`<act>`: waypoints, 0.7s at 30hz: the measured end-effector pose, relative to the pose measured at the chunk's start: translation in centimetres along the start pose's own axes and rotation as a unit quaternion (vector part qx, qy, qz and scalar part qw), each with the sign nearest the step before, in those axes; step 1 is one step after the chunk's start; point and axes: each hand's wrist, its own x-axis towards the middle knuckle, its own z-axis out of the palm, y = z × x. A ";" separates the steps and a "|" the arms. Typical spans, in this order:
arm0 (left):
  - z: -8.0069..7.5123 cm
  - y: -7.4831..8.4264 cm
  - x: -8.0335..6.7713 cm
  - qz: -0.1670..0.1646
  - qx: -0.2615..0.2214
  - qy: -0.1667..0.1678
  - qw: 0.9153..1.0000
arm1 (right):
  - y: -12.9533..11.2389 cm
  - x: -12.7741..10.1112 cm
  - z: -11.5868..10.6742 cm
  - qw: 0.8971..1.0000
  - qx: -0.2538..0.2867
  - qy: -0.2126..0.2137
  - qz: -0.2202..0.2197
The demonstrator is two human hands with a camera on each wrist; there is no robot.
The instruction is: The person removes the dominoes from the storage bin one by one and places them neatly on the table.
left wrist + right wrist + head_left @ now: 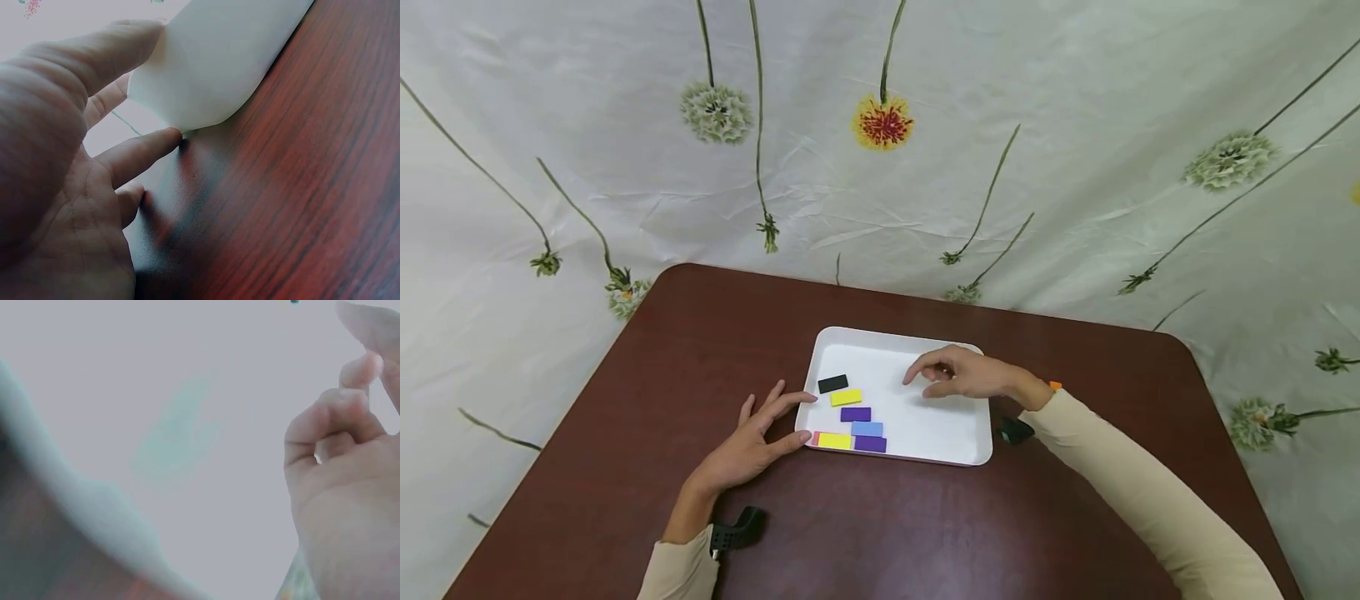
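Several blocks [856, 414] between 2 hands [743, 450].

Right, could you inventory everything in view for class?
Table: one, reddish brown, beneath tray
Tray: one, white, on table
Cloth: one, pale, flower-printed, behind table
Blocks: six (one black, two yellow, two purple, one blue), tray's left half
Slivers: two, pink and lavender, at nearer yellow block's ends; unclear
Patch: one, orange, by right sleeve; unclear
Wrist devices: two, black, one by each sleeve
Sleeves: two, beige, one per arm
Left hand: one, bare, at tray's left edge
Right hand: one, bare, above tray's right half
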 end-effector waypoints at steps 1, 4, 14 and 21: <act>0.0 0.0 0.0 0.000 0.001 0.000 1.000 | -0.3 0.9 0.5 1.000 0.002 -0.016 -0.003; 0.1 0.0 0.0 0.000 0.004 0.000 1.000 | -1.1 3.3 2.0 0.998 -0.004 -0.060 -0.012; 0.2 -0.1 0.2 0.008 0.010 -0.010 1.000 | -2.2 6.4 4.5 0.991 -0.079 -0.105 -0.011; 0.1 -0.1 0.0 0.003 0.008 -0.007 1.000 | -2.5 7.2 5.2 0.987 -0.108 -0.118 -0.011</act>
